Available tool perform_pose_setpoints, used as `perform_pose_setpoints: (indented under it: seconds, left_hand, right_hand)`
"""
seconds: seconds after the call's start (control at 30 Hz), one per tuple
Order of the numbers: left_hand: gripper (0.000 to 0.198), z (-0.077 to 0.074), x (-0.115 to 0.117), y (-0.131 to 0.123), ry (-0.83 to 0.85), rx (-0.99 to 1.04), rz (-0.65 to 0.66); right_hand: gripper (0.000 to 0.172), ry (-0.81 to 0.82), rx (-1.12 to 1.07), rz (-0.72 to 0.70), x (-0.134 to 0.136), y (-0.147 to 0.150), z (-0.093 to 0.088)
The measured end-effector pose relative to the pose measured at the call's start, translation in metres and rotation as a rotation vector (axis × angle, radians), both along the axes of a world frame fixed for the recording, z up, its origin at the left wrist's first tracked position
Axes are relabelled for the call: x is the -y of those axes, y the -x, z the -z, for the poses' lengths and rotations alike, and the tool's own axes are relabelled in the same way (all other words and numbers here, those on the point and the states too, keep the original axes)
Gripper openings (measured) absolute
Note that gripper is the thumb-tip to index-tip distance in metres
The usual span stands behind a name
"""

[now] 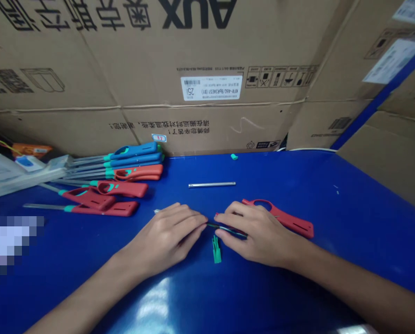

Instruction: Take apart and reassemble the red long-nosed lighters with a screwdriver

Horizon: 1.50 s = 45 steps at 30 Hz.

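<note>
My left hand (169, 234) lies palm down on the blue table (333, 208), its fingers together over a thin metal tube whose end pokes out at the left. My right hand (252, 232) rests on the red lighter handle (287, 220) and pinches a thin dark wire or rod (224, 228) that runs between both hands' fingertips. A small green plastic piece (216, 250) lies just below the fingertips. A loose metal tube (211, 184) lies farther back on the table.
A stack of several red and blue long-nosed lighters (124, 178) lies at the back left, beside clear bags (16, 174). Large cardboard boxes (207, 69) wall in the back and right. A small teal bit (234, 157) sits near the boxes.
</note>
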<state>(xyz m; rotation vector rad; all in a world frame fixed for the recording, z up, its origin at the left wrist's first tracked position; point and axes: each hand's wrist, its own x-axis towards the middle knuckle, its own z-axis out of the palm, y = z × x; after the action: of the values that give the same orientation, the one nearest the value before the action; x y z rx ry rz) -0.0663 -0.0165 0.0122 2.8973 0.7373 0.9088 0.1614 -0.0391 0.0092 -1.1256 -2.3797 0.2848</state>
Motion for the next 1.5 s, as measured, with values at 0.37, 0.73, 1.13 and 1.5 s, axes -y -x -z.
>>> perform_pose_setpoints:
  seconds: [0.37,0.73,1.13,1.5]
  left_hand:
    - [0.013,0.007,0.0,-0.003,-0.017,0.01,-0.03]
    - [0.018,0.008,0.006,-0.008,0.053,0.051,-0.033]
    - [0.036,0.015,-0.048,0.021,0.193,0.105,-0.401]
    - [0.02,0.02,-0.062,0.02,0.514,0.446,-0.371]
  right_hand:
    - [0.017,0.029,0.063,-0.048,-0.001,-0.005,-0.008]
    - [0.018,0.098,0.017,-0.071,0.002,0.003,-0.005]
    - [0.022,0.068,-0.155,0.188,-0.03,-0.036,-0.026]
    - [0.021,0.105,-0.285,0.245,-0.031,-0.037,-0.028]
